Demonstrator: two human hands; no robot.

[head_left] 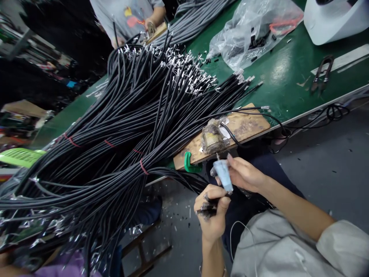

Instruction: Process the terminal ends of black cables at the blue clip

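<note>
We judge a soldering pass is in hand just below the wooden board: our right hand grips the pale blue iron, our left hand pinches thin black wires. Next, the tip must meet those wire ends steadily. Beyond the board, a clear plastic bag holds small dark parts.

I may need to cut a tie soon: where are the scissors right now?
In the head view the scissors lie far right on the green table, below the white machine and right of the clear plastic bag, away from both hands.
</note>
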